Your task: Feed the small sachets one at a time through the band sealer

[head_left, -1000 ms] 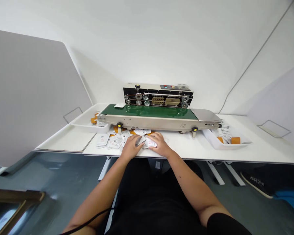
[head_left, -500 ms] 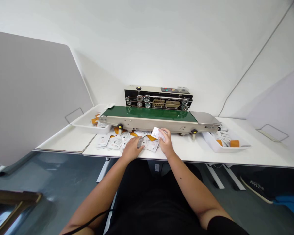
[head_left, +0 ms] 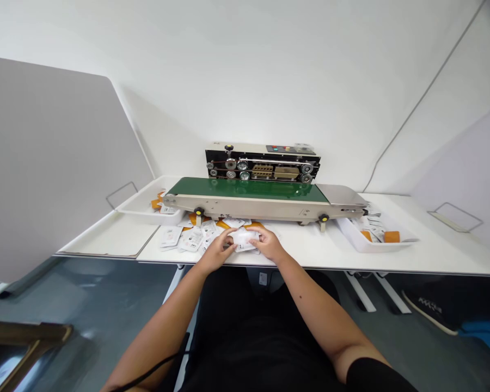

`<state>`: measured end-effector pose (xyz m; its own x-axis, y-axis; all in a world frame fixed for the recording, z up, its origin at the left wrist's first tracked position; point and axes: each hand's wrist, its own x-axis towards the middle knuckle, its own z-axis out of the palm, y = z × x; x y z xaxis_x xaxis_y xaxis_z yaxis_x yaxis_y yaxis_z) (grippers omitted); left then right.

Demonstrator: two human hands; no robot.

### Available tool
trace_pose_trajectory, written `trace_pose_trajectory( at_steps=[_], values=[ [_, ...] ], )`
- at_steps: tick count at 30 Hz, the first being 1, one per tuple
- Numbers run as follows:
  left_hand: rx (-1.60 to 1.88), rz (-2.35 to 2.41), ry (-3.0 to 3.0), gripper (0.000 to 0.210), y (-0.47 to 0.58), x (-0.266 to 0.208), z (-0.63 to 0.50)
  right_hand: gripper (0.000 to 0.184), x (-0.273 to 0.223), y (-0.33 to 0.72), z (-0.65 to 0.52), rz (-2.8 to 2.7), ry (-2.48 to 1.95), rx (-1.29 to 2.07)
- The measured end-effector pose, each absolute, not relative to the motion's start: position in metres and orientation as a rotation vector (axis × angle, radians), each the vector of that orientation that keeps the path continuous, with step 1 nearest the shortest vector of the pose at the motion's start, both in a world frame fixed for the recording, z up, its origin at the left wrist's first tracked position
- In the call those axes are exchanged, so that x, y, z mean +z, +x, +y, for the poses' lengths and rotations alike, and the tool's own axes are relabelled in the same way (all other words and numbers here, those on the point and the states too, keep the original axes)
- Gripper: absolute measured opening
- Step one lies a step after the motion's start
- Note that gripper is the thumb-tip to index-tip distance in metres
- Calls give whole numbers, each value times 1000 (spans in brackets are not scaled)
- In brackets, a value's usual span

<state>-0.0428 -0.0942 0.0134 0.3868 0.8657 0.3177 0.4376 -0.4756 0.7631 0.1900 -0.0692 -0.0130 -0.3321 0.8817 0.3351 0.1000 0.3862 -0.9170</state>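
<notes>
A small white printed packet (head_left: 243,239) is held flat above the pile, near the front of the table. My left hand (head_left: 217,253) is closed on its left edge, with thumb and index finger at the corner. On the opposite edge, my right hand (head_left: 270,246) grips the same packet with its thumb on top. Beneath and left of my hands lie several white packets (head_left: 191,239), some with orange sides showing. Part of that pile is hidden by my hands.
Behind the pile stands a band sealing machine (head_left: 263,164) with a green conveyor belt (head_left: 245,188). White trays with white and orange packets sit at the left (head_left: 147,215) and right (head_left: 375,247). A grey partition (head_left: 61,163) rises at left. Someone's shoe (head_left: 430,313) shows at lower right.
My right hand has brought the packet down and left, turning it flat. My left hand has come from the pile to the packet's left edge.
</notes>
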Motion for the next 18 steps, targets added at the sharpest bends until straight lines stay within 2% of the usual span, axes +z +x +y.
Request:
trace_pose_trajectory(
  at_steps=[5,13,18],
  values=[
    [971,1132,2071,39,-43,14,-95,39,-14,194,-69,-1789,-1033,926],
    [1095,1152,1925,35,-47,6,-93,30,-8,193,-76,-1612,-1032,946],
    [1038,1088,1877,31,-50,5,-96,27,6,197,-83,-1966,-1077,713]
  ],
)
